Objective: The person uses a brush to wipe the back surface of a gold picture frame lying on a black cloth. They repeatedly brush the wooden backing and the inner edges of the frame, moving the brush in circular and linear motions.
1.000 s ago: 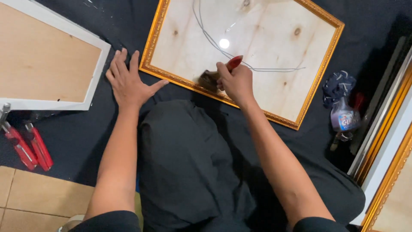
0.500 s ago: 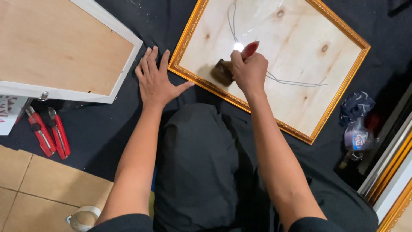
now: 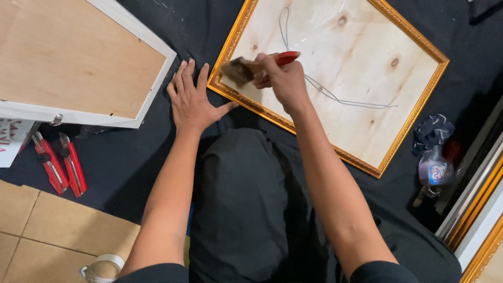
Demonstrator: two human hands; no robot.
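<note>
Dark cloth (image 3: 136, 157): two red cutters (image 3: 58, 163)

A dark cloth (image 3: 131, 157) on the floor carries two picture frames (image 3: 346, 84) and red cutters (image 3: 57, 162)

Left hand (image 3: 193, 98) flat, palm down, fingers spread, arm extended straight. Right hand (image 3: 277, 77) curled shut, seemingly in a fist-like grip, wrist bent slightly inward, forearm reaching forward alongside the left

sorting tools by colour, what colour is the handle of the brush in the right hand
Red: the brush handle pokes out above the right hand, clearest in the head view.
</note>
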